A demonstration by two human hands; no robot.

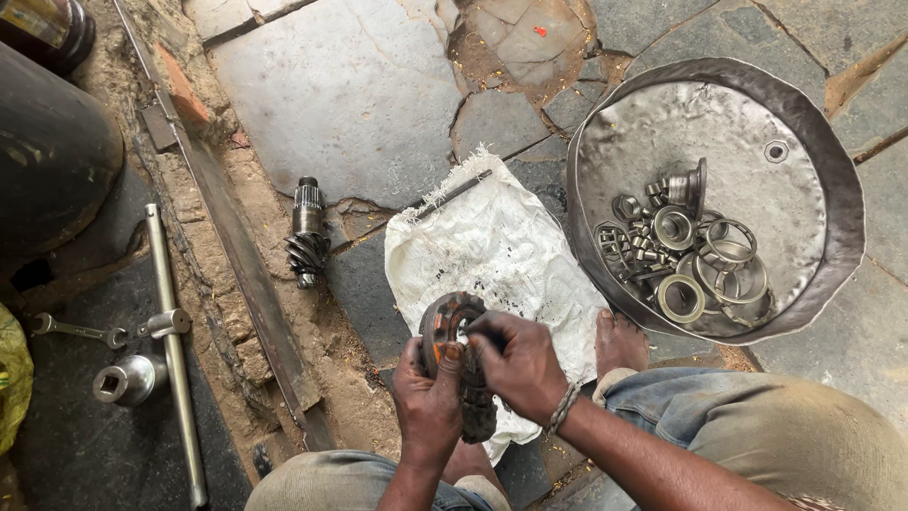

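My left hand (427, 393) grips a dark, greasy round gear assembly (452, 326) from below, holding it upright over a white woven sack (492, 251) spread on the stone floor. My right hand (515, 360), with a bracelet at the wrist, presses its fingers onto the top of the same gear part. The lower toothed part (478, 421) of the assembly shows under my hands. Both knees in grey trousers frame the bottom of the view, and a bare foot (619, 343) rests on the sack's edge.
A large dented metal basin (719, 114) at the right holds several bearings, rings and small parts. A pinion gear shaft (306, 232) lies on the stones at left. A long T-bar wrench (170, 350), a socket (128, 378) and a spanner (76, 331) lie at far left.
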